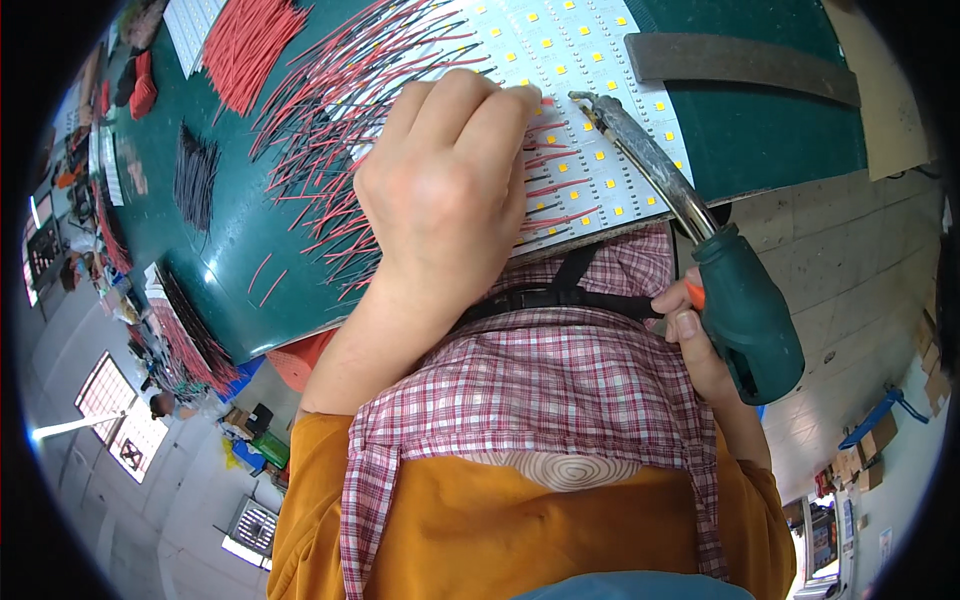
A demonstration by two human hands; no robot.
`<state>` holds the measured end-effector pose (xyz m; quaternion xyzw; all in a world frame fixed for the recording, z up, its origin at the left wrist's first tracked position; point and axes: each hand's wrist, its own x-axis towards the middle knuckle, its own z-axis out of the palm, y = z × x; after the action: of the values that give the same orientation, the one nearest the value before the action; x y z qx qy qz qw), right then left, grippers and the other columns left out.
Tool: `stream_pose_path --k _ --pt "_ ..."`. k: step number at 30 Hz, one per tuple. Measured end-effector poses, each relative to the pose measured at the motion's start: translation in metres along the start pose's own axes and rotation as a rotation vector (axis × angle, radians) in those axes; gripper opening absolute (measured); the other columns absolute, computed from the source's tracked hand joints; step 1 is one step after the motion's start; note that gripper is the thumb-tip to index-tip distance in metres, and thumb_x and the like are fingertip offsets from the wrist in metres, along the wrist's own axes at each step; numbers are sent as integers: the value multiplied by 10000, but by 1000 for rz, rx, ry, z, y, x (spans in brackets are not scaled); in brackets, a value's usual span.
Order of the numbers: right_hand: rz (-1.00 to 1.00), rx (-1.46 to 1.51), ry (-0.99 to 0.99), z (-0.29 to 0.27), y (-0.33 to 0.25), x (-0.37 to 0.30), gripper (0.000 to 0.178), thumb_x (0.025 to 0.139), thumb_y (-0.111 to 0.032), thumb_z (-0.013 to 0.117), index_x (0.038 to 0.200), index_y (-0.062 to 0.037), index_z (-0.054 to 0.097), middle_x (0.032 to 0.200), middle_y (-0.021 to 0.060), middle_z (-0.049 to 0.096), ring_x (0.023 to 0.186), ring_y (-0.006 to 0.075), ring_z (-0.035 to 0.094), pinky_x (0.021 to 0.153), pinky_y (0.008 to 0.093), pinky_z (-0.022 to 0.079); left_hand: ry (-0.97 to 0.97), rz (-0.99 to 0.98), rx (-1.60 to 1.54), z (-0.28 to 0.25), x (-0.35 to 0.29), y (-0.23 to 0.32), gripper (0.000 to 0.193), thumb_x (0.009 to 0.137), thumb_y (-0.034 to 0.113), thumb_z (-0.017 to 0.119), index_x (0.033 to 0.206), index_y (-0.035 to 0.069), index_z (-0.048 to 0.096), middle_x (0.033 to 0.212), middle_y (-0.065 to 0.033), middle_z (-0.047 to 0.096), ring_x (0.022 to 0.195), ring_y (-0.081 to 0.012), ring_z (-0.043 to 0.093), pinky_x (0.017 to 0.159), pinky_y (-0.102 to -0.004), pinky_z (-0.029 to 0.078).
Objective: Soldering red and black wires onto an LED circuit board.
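Observation:
My left hand [445, 180] is closed over a white LED board [610, 130] dotted with small yellow chips. Its fingers pinch a thin red wire [547, 101], whose end pokes out beside the fingertips; the rest is hidden under the hand. In my right hand [700, 345] is a soldering iron [750, 310] with a thick green handle and an orange trigger. The iron's darkened tip hovers at or just above the board, slightly right of the red wire; contact cannot be made out. Red and black wires [320, 150] fan out leftward from the board.
A green-topped table [240, 290] carries a bundle of red wires [250, 50], a bundle of black wires [197, 175] and two loose red pieces. A grey metal bar [740, 68] lies across the board's right edge. The table's near edge runs close to my checked apron [540, 380].

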<state>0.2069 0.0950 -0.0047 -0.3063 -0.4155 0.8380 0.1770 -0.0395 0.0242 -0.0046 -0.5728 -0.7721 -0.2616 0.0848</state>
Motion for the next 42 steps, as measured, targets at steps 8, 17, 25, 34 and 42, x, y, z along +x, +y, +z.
stream_pose_path --k 8,17,25,34,42 --pt "67 -288 -24 -14 5 -7 206 878 -31 565 1083 -16 548 996 108 638 893 131 617 761 223 494 -20 21 74 3 -2 2 166 638 50 639 800 85 652 724 -22 544 680 -189 555 522 -296 460" --pt "-4 -915 -63 5 -19 7 100 829 -4 618 919 -45 631 882 70 641 779 148 611 682 253 490 -46 42 86 3 -4 2 198 622 62 637 819 70 655 725 -23 542 686 -186 551 517 -288 456" --pt "-151 -731 -137 1 -10 8 308 905 -86 521 1193 -15 437 862 123 611 619 82 476 589 241 455 -70 8 60 0 -4 4 198 634 48 633 829 74 655 744 -23 550 682 -194 548 532 -299 456" --pt "-54 -602 -43 12 -15 14 110 843 43 581 929 -22 605 896 69 624 805 142 591 718 236 482 -48 -52 -29 -2 2 -5 199 643 22 653 829 94 662 748 -26 554 691 -211 554 562 -320 466" --pt "-32 -592 -44 8 -15 13 166 825 53 594 978 -12 586 898 73 630 814 133 605 726 235 492 -56 -25 47 4 3 -2 227 622 29 641 842 81 665 729 -29 536 685 -212 548 549 -321 468"
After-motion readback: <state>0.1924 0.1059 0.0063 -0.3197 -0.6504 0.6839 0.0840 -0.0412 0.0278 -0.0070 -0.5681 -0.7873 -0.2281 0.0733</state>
